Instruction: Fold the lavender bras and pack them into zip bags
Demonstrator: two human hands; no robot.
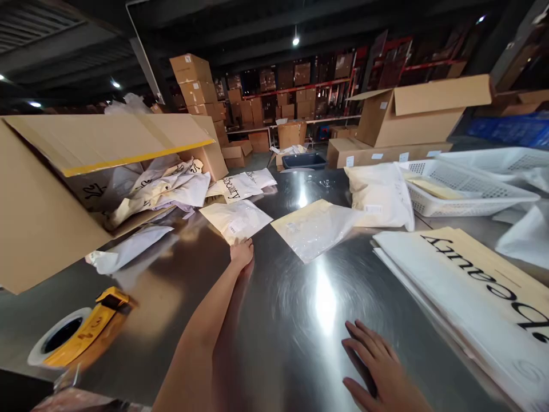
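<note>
My left hand [242, 253] reaches far across the shiny metal table [300, 320] and grips the near edge of a clear-bagged cream garment packet [235, 219]. My right hand [380, 366] lies flat on the bare metal near me, fingers spread, holding nothing. Another bagged cream packet [315, 229] lies just right of the one I hold. A stack of white mailer bags with black lettering [472, 286] sits at my right.
A big cardboard box [51, 189] lies on its side at left, spilling white printed bags [163, 186]. A yellow tape dispenser [77, 332] rests near the left edge. A white plastic basket [463, 189] and a stuffed bag [380, 194] stand far right. Cartons and shelving fill the background.
</note>
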